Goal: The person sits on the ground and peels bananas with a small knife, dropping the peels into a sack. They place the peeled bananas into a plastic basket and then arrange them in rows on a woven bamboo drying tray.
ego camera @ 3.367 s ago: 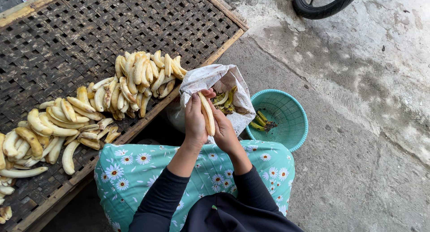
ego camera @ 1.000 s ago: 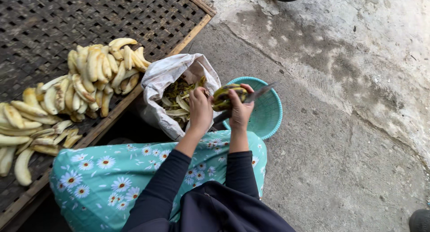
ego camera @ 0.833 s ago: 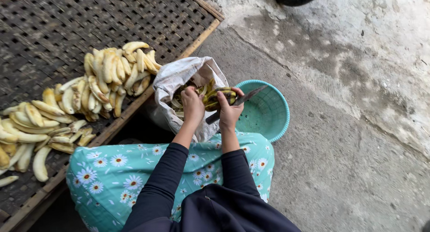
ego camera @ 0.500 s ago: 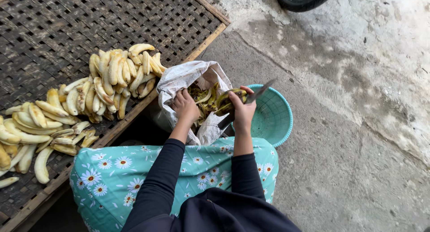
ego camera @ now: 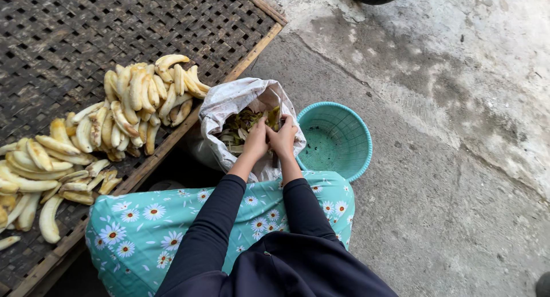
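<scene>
Both hands sit together over the open sack (ego camera: 220,111) of banana peels (ego camera: 240,128). Left hand (ego camera: 256,139) curled, contents unclear; right hand (ego camera: 282,139) grips a greenish banana (ego camera: 274,117). Teal basket (ego camera: 344,159) just beside.

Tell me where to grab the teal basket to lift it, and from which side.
Probably the basket's rim on its right, far edge, coming down from above. The rim is a rolled lip that stands clear all round there, and the basket sits upright on the concrete. Its left edge is crowded by the sack and both hands, its near edge by the floral cloth.
</scene>
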`<action>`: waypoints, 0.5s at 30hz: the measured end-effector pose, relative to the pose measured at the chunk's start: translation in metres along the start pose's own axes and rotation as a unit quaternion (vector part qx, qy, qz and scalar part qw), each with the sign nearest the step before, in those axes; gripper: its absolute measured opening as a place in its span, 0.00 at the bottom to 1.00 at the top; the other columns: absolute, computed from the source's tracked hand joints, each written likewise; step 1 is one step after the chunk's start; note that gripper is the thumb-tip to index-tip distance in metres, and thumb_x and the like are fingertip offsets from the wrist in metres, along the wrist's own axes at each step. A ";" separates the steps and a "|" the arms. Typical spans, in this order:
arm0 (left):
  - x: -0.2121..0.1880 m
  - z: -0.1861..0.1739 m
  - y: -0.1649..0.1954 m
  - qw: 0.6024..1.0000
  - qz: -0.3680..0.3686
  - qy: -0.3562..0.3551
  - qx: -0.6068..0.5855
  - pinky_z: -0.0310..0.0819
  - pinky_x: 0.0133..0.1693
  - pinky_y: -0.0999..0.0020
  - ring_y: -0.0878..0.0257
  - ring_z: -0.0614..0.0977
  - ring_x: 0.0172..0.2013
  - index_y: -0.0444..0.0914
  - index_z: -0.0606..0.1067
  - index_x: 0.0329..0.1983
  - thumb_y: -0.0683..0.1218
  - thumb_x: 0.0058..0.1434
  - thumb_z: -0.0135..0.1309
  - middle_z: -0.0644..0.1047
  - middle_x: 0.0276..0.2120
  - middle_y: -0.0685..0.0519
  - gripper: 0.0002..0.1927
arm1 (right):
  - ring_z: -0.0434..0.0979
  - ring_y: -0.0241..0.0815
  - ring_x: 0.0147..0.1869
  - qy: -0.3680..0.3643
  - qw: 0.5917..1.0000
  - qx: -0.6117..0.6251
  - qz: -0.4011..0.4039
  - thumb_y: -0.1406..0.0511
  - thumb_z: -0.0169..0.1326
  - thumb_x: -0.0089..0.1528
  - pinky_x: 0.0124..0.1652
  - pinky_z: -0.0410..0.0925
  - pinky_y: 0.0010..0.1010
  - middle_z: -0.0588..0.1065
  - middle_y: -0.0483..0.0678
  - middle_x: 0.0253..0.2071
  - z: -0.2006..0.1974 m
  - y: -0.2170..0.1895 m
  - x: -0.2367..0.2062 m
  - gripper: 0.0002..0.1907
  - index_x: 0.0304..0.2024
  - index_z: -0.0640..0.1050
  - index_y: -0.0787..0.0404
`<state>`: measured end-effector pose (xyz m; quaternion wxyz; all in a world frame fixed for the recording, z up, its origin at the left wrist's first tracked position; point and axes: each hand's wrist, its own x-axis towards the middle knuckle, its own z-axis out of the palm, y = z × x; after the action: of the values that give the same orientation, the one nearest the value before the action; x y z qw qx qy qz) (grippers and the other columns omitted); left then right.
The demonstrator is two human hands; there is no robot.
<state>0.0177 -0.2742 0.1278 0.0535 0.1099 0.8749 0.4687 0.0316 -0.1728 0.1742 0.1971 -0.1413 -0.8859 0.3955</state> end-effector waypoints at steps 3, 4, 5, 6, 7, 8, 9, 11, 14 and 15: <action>0.002 0.014 -0.010 0.999 -0.016 0.021 -0.047 0.74 0.57 0.54 0.43 0.80 0.57 0.37 0.68 0.60 0.42 0.55 0.65 0.78 0.54 0.39 0.31 | 0.73 0.54 0.45 -0.009 0.993 0.052 0.106 0.56 0.71 0.52 0.40 0.73 0.42 0.65 0.63 0.52 -0.016 0.003 0.007 0.42 0.63 0.64 0.58; 0.003 0.015 -0.012 0.996 -0.027 0.050 -0.064 0.73 0.57 0.54 0.43 0.79 0.56 0.36 0.68 0.61 0.42 0.58 0.63 0.78 0.54 0.39 0.28 | 0.74 0.51 0.41 -0.025 0.981 0.084 0.170 0.56 0.69 0.52 0.35 0.74 0.40 0.64 0.62 0.52 -0.022 0.001 0.010 0.41 0.63 0.63 0.56; 0.005 0.015 -0.013 0.993 -0.038 0.080 -0.080 0.73 0.56 0.53 0.42 0.79 0.55 0.35 0.67 0.62 0.42 0.61 0.60 0.77 0.54 0.38 0.26 | 0.70 0.51 0.38 -0.042 0.969 0.154 0.190 0.56 0.63 0.58 0.32 0.70 0.39 0.67 0.61 0.51 -0.031 -0.001 0.013 0.37 0.65 0.62 0.57; 0.006 0.013 -0.014 0.988 -0.049 0.110 -0.093 0.72 0.55 0.53 0.42 0.79 0.55 0.34 0.67 0.62 0.42 0.64 0.58 0.76 0.54 0.38 0.24 | 0.67 0.51 0.35 -0.061 0.950 0.224 0.210 0.56 0.58 0.63 0.29 0.65 0.39 0.70 0.60 0.49 -0.042 -0.004 0.017 0.33 0.66 0.62 0.58; 0.006 0.012 -0.016 0.974 -0.075 0.105 -0.184 0.72 0.53 0.53 0.42 0.78 0.52 0.35 0.65 0.63 0.43 0.66 0.55 0.76 0.54 0.39 0.24 | 0.64 0.52 0.32 -0.081 0.925 0.291 0.230 0.55 0.52 0.69 0.26 0.61 0.38 0.73 0.59 0.48 -0.052 -0.008 0.017 0.29 0.68 0.61 0.58; 0.007 0.007 -0.015 0.952 -0.099 0.098 -0.274 0.73 0.52 0.54 0.42 0.78 0.50 0.36 0.63 0.65 0.44 0.67 0.52 0.75 0.53 0.40 0.24 | 0.63 0.50 0.32 -0.119 0.921 0.307 0.206 0.56 0.46 0.71 0.26 0.61 0.38 0.72 0.58 0.46 -0.058 -0.014 0.015 0.29 0.71 0.59 0.56; 0.007 0.001 -0.010 0.920 -0.121 0.091 -0.360 0.74 0.50 0.54 0.43 0.77 0.48 0.37 0.62 0.66 0.45 0.69 0.49 0.74 0.53 0.41 0.23 | 0.62 0.48 0.31 -0.157 0.916 0.322 0.182 0.56 0.41 0.73 0.26 0.61 0.38 0.70 0.57 0.44 -0.065 -0.020 0.009 0.29 0.75 0.57 0.54; -0.008 -0.018 0.003 0.955 0.023 0.139 -0.261 0.72 0.53 0.55 0.47 0.78 0.51 0.35 0.64 0.64 0.45 0.72 0.51 0.75 0.54 0.42 0.20 | 0.65 0.53 0.44 -0.163 0.949 0.272 0.001 0.60 0.37 0.77 0.39 0.63 0.40 0.68 0.59 0.50 -0.075 -0.035 -0.007 0.27 0.79 0.56 0.55; -0.032 -0.055 0.033 0.956 0.129 0.184 -0.186 0.72 0.53 0.56 0.48 0.78 0.51 0.36 0.67 0.63 0.43 0.72 0.52 0.72 0.53 0.42 0.18 | 0.71 0.65 0.70 -0.121 0.942 0.144 -0.278 0.65 0.41 0.80 0.63 0.65 0.44 0.67 0.66 0.69 -0.076 -0.065 -0.030 0.25 0.77 0.55 0.62; -0.040 -0.068 0.043 0.954 0.143 0.196 -0.174 0.73 0.53 0.56 0.47 0.77 0.50 0.36 0.67 0.63 0.42 0.72 0.52 0.70 0.52 0.41 0.18 | 0.72 0.63 0.70 -0.139 0.947 0.162 -0.240 0.64 0.42 0.78 0.63 0.65 0.42 0.68 0.65 0.69 -0.076 -0.075 -0.036 0.26 0.77 0.56 0.63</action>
<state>0.0493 -0.3161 0.2009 -0.1687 0.1287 0.7480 0.6289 0.0910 -0.1869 0.2680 0.1809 0.1658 -0.8360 0.4907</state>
